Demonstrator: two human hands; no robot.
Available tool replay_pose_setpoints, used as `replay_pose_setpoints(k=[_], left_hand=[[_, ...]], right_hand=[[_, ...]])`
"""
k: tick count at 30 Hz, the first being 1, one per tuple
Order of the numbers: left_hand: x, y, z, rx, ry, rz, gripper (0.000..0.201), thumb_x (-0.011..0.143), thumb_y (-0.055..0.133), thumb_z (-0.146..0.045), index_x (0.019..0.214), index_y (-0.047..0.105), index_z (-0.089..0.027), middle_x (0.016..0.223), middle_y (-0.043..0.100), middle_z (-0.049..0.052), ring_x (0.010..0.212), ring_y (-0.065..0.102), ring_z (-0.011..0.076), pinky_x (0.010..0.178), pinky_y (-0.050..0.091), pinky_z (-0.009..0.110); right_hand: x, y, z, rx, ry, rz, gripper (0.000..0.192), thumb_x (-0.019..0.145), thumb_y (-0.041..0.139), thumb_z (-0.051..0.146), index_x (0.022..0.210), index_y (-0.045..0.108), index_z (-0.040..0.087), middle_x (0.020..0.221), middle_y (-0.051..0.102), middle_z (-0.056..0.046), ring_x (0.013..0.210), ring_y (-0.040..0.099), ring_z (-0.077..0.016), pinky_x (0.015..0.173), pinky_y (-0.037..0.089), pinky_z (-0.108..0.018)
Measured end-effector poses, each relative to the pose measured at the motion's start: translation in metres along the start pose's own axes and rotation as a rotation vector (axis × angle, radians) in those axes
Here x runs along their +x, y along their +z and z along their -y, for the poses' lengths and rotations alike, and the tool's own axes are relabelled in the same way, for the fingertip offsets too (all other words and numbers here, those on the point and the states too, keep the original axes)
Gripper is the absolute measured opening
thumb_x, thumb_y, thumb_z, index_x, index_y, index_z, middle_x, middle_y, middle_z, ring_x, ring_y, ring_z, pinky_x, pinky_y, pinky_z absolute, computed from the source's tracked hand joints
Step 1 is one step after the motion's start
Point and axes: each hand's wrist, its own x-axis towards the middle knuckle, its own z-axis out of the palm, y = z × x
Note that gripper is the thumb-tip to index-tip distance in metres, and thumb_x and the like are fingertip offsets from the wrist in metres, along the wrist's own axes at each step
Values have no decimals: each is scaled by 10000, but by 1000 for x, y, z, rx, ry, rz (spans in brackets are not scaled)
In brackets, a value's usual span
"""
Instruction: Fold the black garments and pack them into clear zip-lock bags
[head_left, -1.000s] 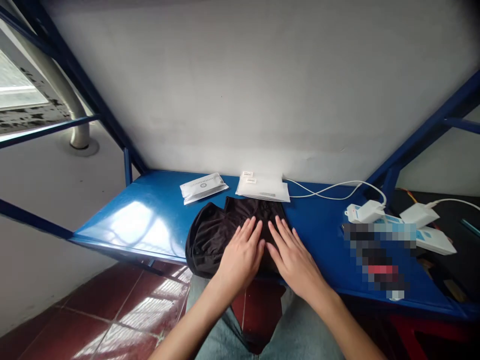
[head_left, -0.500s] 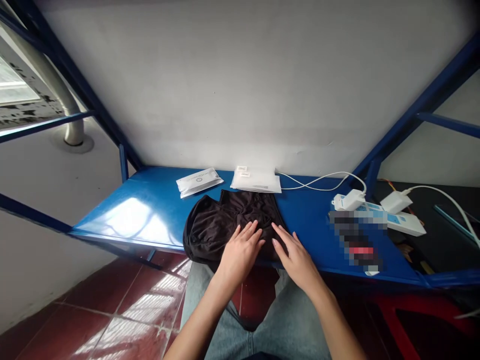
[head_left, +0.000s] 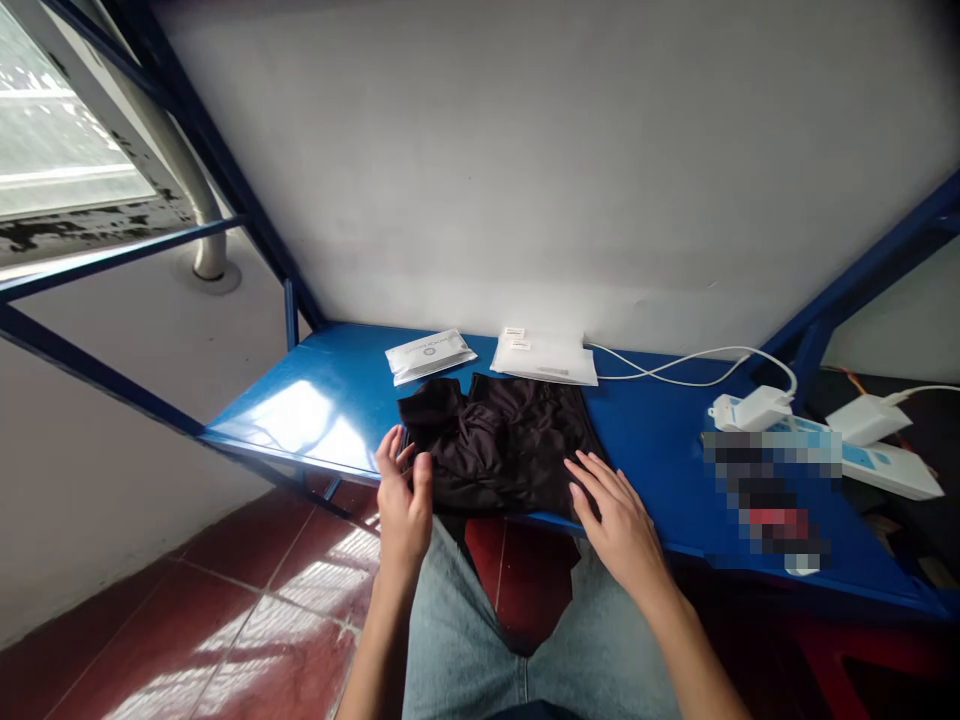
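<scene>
Now the person's left hand (head_left: 405, 505) has shifted from the middle of the creased black cloth (head_left: 499, 440) to its left edge, thumb apart from the curled fingers. The right hand (head_left: 619, 525) rests at the lower right, fingers slightly spread, clamping nothing. The cloth lies along the front edge of the glossy blue tabletop (head_left: 649, 450); its sides are thus attended, its centre uncovered.
</scene>
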Motion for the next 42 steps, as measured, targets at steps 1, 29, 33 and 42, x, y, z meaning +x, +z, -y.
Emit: replay_pose_setpoints(k=[1,29,33,42], left_hand=[[0,4,-2,64,15,45,697,980,573,-546,1564,287,-293,1594,437,149,1324,595,303,1064,523,458],[48,13,-17,804,310,104,480,954,594,-275,1432,554,-259,1465,467,189,1370,434,397,1021,451,557],[66,23,-27,688,493,561,306,969,628,-346,1259,646,-248,1196,667,100,1154,614,285,990,469,436],[65,-20,-45,429,520,944,232,910,705,-432,854,703,-207,763,611,8,681,557,162,622,387,263]], right_hand=[[-1,0,0,-4,2,3,436,1067,395,387,1434,597,266,1536,564,-63,1463,471,-268,1216,354,-560],[72,-43,-58,-18,-37,24,536,967,586,514,1452,575,286,1250,643,-120,1172,640,-314,1009,524,-467],[74,-55,-54,26,-25,144,515,941,628,505,1405,603,283,1009,700,-65,937,678,-269,846,564,-410],[32,-99,-27,187,-134,195,286,974,606,474,1065,810,294,889,713,-58,906,666,-254,847,550,-391]])
